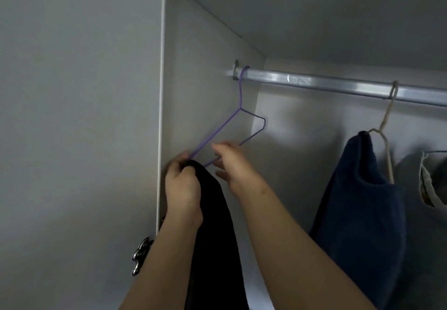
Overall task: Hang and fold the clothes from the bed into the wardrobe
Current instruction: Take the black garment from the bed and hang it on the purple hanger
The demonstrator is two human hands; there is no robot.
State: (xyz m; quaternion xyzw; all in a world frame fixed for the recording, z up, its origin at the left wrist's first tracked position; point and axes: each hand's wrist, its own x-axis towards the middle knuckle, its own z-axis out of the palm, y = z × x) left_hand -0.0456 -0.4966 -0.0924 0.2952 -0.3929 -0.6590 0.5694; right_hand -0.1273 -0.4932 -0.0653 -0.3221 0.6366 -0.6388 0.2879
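Step in hand: threading the black garment (215,237) onto the purple hanger (216,133), by my reading, with the hanger left hooked on the rail (314,81).
Left hand (183,188): lower centre of the frame, clenched round the bunched top of the black garment, right at the hanger's near tip.
Right hand (233,167): just right of the left one, thumb and fingers seemingly pinching the hanger's lower wire; the lower fingers are spread.
Where the garment is: inside the wardrobe (205,68), by its left wall, hanging straight down from the left hand to the bottom edge of the frame.
Doing it well: steady the wire with the right hand so the hook does not slip off the rail, open the bunched cloth, feed the tip inside, then spread the cloth evenly along both arms so it hangs level.
Risk: a thin wire tilts easily under uneven weight, and the wall close by leaves little room.
Hanger: slim purple wire, triangular with bent corners, swung out towards the camera.
Rail: smooth silvery metal bar with a glossy sheen, crossing the upper right.
Black garment: soft, matt, limp, and too dark to show seams.
Neighbours: a navy garment (362,201) of nubby, towel-like cloth on a beige hanger (386,116), centre right; a pale garment (433,184) at the right edge.
Wardrobe: flat, plain grey panels.
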